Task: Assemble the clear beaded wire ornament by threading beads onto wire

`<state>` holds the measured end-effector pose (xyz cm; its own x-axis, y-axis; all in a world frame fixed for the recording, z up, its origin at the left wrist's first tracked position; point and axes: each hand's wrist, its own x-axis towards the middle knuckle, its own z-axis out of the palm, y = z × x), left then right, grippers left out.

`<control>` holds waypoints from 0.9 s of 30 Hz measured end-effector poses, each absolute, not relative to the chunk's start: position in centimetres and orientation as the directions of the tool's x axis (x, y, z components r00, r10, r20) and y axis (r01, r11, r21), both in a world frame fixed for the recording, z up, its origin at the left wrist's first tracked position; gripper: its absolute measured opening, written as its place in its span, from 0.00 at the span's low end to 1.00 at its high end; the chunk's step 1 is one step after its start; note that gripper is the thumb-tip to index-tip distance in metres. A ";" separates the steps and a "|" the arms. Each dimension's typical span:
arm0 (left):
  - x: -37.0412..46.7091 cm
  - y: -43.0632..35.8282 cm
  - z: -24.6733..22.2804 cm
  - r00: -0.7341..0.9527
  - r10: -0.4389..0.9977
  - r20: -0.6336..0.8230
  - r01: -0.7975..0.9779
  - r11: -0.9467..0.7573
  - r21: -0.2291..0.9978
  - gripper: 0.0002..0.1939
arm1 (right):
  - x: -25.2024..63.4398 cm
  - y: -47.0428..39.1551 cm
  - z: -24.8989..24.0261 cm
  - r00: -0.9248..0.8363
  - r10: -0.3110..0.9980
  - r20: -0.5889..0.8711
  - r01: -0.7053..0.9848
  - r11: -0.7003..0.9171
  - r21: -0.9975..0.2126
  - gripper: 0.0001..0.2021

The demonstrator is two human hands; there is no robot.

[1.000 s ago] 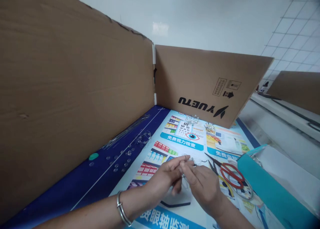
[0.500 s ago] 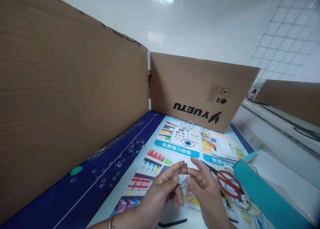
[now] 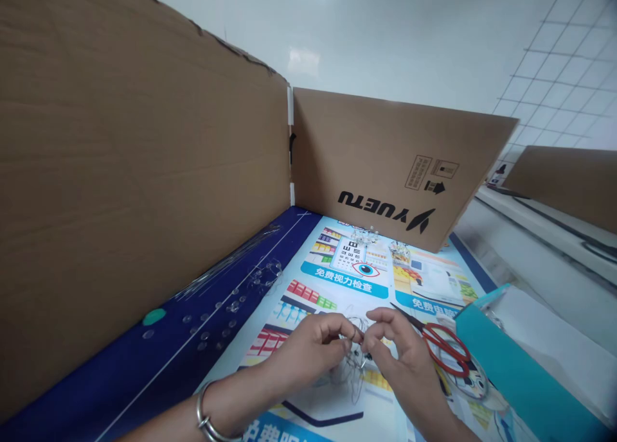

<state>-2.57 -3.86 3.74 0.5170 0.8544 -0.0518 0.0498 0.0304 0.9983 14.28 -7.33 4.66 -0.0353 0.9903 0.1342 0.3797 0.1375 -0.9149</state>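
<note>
Just left of the table's middle, my left hand [image 3: 318,345], with a silver bangle [image 3: 206,416] on its wrist, pinches a thin wire [image 3: 355,390]. Facing it, my right hand [image 3: 402,358] has its thumb and fingertips closed on the same wire. Loops of this wire, with small clear pieces on them, hang between and below my fingertips. The exact point of the pinch is too small to make out. Close beyond my right hand lie red-handled scissors [image 3: 448,349] with dark blades.
Clear beads [image 3: 205,336] and a green disc [image 3: 155,317] lie on the blue strip at left, with straight wires [image 3: 216,272] behind. Clear beaded clusters [image 3: 365,236] stand farther back. A teal box [image 3: 520,365] is at right. Cardboard panels [image 3: 385,166] wall the back and left.
My hands have turned and drawn together at the fingertips, and the wire loops now show below them. More of my left forearm is in view. The whole view has shifted slightly.
</note>
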 end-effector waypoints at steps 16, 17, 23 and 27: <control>-3.0 -4.4 3.7 0.686 0.724 -0.075 -0.232 0.316 0.920 0.13 | 15.3 -6.6 6.5 -0.177 0.981 0.085 0.479 0.161 -0.863 0.02; -3.1 -4.5 3.7 0.701 0.709 -0.076 -0.227 0.322 0.919 0.13 | 15.4 -6.6 6.4 -0.196 0.977 0.079 0.456 0.162 -0.875 0.03; -3.2 -4.4 3.9 0.759 0.651 -0.010 -0.210 0.259 0.943 0.13 | 15.6 -6.6 6.2 -0.304 0.951 0.050 0.408 0.178 -0.896 0.07; -3.0 -4.1 3.8 0.727 0.686 0.004 -0.156 0.160 0.975 0.10 | 15.4 -6.7 6.1 -0.323 0.944 0.065 0.435 0.209 -0.876 0.09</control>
